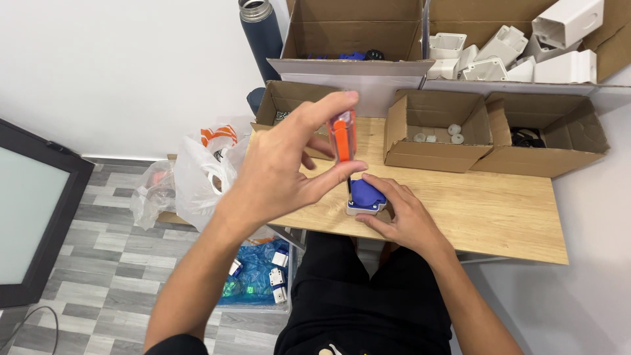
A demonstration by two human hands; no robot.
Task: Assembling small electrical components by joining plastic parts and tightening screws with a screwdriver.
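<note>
My left hand grips an orange-handled screwdriver held upright, its tip down on a small blue and white plastic part. That part rests near the front edge of the wooden table. My right hand steadies the part from the right side, fingers wrapped round it.
Three open cardboard boxes stand at the back of the table; the middle box holds small white round pieces. Bigger boxes behind hold white plastic housings. A dark flask stands at the back left. Plastic bags and a blue bin are on the floor.
</note>
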